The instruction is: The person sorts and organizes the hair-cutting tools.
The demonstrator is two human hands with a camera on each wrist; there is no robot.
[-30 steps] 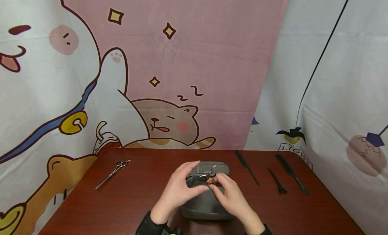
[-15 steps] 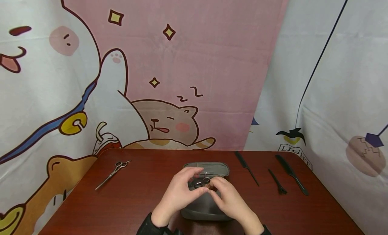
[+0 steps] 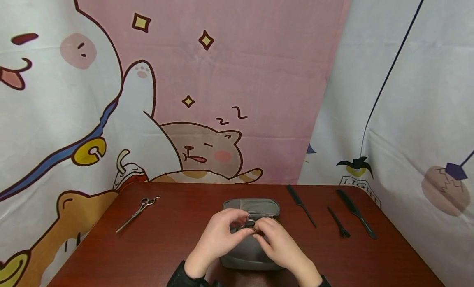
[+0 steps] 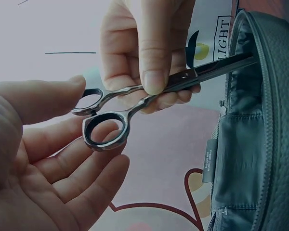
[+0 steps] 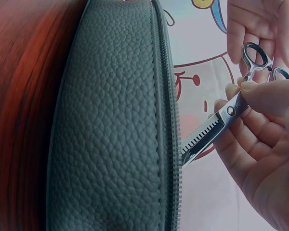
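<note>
We see the right hand (image 3: 275,239) pinching thinning scissors (image 4: 181,79), blade ends within the open grey case (image 3: 252,257); the left hand (image 3: 222,234), fingers loosely parted, cups their handles (image 4: 140,104). A comb (image 3: 299,202) lies by the table's (image 3: 181,225) far edge.

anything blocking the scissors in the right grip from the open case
Nothing visible does: the right grip pinches the scissors directly, and their blades point into the open case. How things lie deeper inside is hidden.

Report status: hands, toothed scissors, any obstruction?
Right hand pinching toothed scissors near pivot. Left hand at finger rings. Blade tips at mouth of open case; nothing visibly blocking.
</note>
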